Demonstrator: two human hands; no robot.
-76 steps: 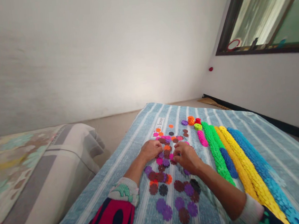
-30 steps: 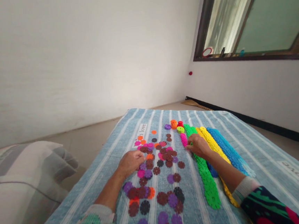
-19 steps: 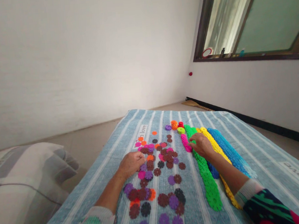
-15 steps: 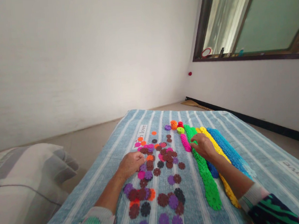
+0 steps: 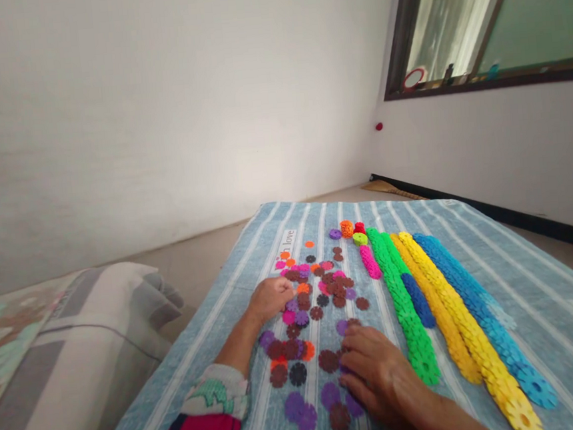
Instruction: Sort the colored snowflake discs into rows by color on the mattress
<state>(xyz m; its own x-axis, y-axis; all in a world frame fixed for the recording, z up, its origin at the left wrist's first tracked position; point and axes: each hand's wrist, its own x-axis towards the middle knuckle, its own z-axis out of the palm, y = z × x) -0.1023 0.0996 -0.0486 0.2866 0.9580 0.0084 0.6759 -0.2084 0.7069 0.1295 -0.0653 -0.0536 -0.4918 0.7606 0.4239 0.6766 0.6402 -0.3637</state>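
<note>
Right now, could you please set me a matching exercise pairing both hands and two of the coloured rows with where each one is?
Things:
1. left hand
2. right hand
3. pink row
4. light blue row

Places:
A. rightmost on the blanket
B. on the near purple discs
C. short, just left of the green row's far end
D. at the left edge of the loose discs

Pairs: 1-D, 2-B, 3-C, 4-A
</note>
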